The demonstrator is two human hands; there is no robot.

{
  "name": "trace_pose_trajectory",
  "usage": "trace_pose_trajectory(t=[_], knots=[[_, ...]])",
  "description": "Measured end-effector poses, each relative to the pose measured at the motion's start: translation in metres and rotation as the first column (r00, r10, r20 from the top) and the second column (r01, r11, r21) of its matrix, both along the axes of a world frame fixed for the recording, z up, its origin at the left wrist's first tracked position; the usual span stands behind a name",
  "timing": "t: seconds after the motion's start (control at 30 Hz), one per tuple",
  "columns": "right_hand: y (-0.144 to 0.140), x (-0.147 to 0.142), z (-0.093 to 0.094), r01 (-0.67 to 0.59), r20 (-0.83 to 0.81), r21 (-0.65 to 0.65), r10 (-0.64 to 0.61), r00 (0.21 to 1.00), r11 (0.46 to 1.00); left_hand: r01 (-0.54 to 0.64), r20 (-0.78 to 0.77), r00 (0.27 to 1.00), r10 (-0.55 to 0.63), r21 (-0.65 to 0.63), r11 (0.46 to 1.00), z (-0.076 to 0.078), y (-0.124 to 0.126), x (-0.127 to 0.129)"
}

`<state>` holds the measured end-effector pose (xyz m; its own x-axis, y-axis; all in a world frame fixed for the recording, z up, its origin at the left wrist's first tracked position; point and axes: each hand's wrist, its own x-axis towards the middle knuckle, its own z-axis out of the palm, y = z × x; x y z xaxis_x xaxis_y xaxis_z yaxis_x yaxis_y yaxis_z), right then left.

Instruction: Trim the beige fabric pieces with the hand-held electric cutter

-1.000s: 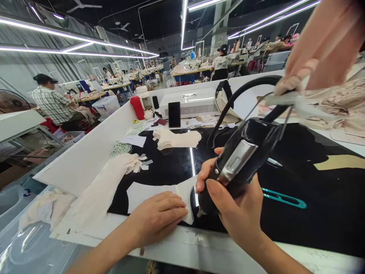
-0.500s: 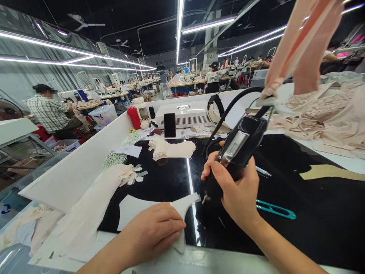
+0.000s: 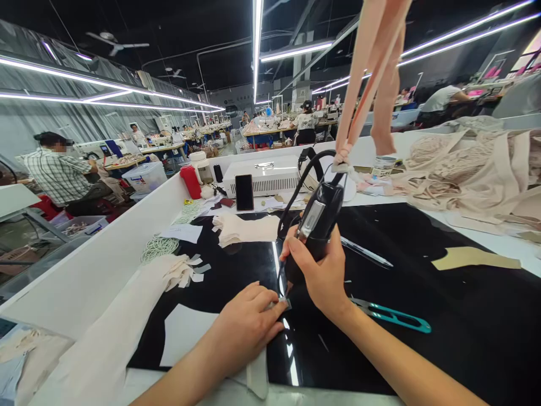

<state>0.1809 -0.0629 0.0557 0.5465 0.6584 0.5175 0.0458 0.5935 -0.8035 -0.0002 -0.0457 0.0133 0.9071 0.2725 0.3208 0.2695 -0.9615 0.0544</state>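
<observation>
My right hand is wrapped round a black corded hand tool with a metal plate on its side, tilted tip-down. Its tip points at a small pale tab at my left fingertips; whether they touch I cannot make out. My left hand lies palm down, fingers stretched out, on a white cut piece, covering its middle. Knotted pink fabric strips hang from above and meet the top of the tool. Right of my right hand lie teal thread snips and a pen.
A shiny black sheet covers the worktop. On it lie a stack of cream pieces and a tan pattern piece. Behind stand a phone and a white vented box. Cream fabric heaps up at right.
The tool has come left and down, its tip now close to my left fingertips. My left fingers have slid forward to the tab. The whole view has shifted a little.
</observation>
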Motion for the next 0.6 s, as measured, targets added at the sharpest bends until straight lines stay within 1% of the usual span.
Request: trace_pose_trajectory(t=[0.1, 0.23, 0.37, 0.6], knots=[[0.0004, -0.0009, -0.0019, 0.009, 0.013, -0.012, -0.009, 1.000, 1.000, -0.018, -0.021, 1.000, 0.017, -0.027, 0.999, -0.0005, -0.0009, -0.0024], [0.0000, -0.0005, -0.0039, 0.046, 0.038, -0.037, -0.044, 0.998, 0.998, -0.034, -0.029, 0.999, 0.033, -0.019, 0.999, -0.0010, -0.0012, -0.0047], [-0.0004, -0.0003, -0.0044, 0.027, 0.032, -0.036, -0.025, 0.999, 0.999, -0.044, -0.026, 0.999, 0.043, -0.014, 0.999, -0.0008, -0.0017, -0.0059], [-0.0009, -0.0012, -0.0029, 0.003, 0.018, -0.026, -0.003, 1.000, 1.000, -0.047, -0.017, 0.999, 0.046, -0.061, 0.997, -0.0015, -0.0021, -0.0065]])
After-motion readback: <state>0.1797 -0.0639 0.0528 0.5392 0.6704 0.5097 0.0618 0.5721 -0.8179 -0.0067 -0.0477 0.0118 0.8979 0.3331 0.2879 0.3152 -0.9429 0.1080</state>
